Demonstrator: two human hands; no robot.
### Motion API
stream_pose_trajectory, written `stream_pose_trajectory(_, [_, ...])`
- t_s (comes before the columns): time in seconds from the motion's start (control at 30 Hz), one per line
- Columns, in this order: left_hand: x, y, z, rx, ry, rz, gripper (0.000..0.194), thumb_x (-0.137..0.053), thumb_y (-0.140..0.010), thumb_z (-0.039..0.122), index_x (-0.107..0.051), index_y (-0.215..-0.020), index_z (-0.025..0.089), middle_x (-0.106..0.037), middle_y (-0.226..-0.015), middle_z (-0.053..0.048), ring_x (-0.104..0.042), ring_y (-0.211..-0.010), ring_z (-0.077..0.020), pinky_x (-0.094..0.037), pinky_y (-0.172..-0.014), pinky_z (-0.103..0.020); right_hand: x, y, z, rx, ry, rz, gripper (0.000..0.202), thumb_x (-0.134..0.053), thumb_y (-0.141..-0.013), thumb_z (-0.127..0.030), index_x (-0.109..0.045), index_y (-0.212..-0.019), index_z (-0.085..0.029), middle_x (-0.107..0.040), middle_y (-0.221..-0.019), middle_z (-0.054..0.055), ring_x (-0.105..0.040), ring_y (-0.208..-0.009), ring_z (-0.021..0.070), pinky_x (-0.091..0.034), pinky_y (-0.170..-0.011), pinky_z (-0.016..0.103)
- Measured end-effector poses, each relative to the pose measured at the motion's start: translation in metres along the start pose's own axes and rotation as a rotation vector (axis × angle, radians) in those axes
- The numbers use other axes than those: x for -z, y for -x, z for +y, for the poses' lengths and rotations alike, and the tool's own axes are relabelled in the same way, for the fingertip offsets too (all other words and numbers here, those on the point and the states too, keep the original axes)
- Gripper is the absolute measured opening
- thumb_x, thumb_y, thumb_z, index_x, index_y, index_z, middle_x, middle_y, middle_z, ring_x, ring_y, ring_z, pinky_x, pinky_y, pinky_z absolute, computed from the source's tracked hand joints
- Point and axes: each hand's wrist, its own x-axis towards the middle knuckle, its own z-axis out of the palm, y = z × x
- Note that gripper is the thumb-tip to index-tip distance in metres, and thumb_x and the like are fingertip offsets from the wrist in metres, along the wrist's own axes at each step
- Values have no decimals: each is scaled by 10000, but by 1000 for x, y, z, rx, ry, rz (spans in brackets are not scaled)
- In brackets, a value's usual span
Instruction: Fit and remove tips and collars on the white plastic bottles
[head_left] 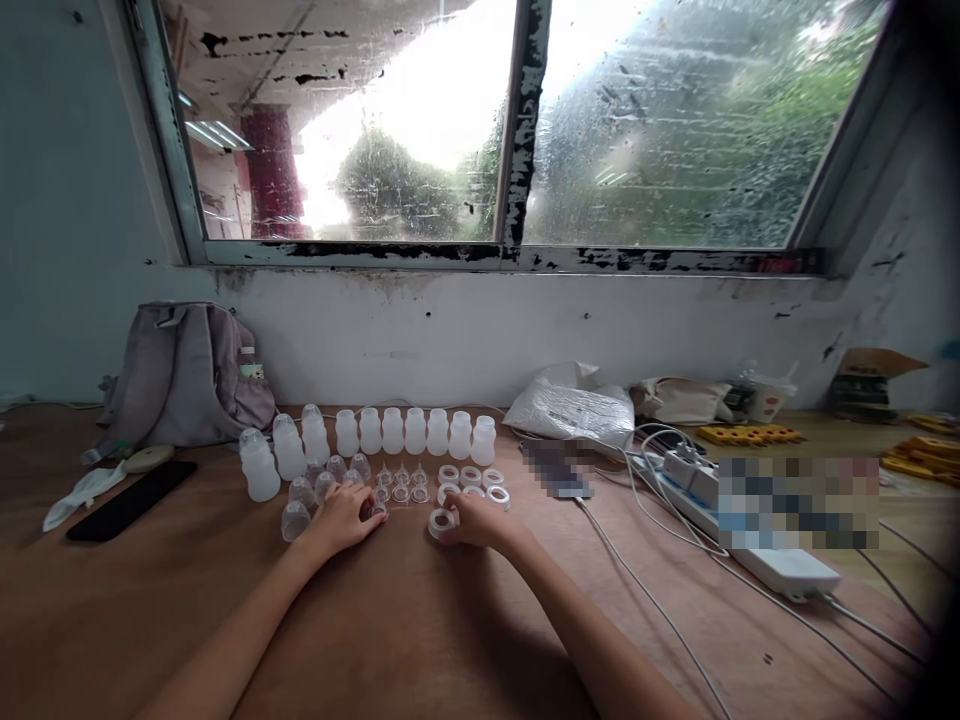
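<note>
My left hand [343,517] is closed, with thumb and fingers around a small clear nipple [379,511] at the front of the nipple group. My right hand [474,518] pinches a white ring [441,523] at its right edge, low over the table. Other white rings [471,476] lie in rows just behind that hand. Between the hands, clear nipples [401,477] stand upright in rows. Clear domed caps [296,520] are beside and behind my left hand. Frosted white bottles [392,431] stand in a row at the back, and several more stand at the left.
On the brown table [360,640], a grey backpack [184,375] and a black flat case [132,500] lie at the left. At the right are a silver bag [574,410], a phone [556,468], a white power strip [787,572] with cables and yellow parts [750,435].
</note>
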Motion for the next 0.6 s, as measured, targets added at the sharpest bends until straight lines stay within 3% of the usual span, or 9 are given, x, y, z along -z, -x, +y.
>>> stream_pose_trajectory(0.4, [3,2,5,-26,21,93,219,-488,-725,400,-511,-801,195,-572,-818,-31,-525,-761,-187,-360,-699,-301,2,1,5,-111,52,47,506,-640,-548,-445,-492,-943,-164,-579,-963,112,-538,-858,259,-341,-590,265])
stream_pose_trajectory(0.5, [3,0,5,-53,-6,186,204,-445,-764,379,-508,-803,189,-567,-811,-33,-526,-756,-183,-366,-698,-297,5,3,3,-105,42,64,504,-629,-571,-422,-466,-969,-160,-573,-972,107,-535,-861,244,-332,-587,256])
stream_pose_trajectory(0.6, [14,-12,-2,-32,-89,302,194,-394,-800,338,-511,-815,185,-570,-824,-44,-523,-789,-191,-361,-718,-299,9,5,0,-95,1,85,457,-602,-604,-439,-457,-941,-167,-574,-953,90,-534,-832,225,-314,-561,244])
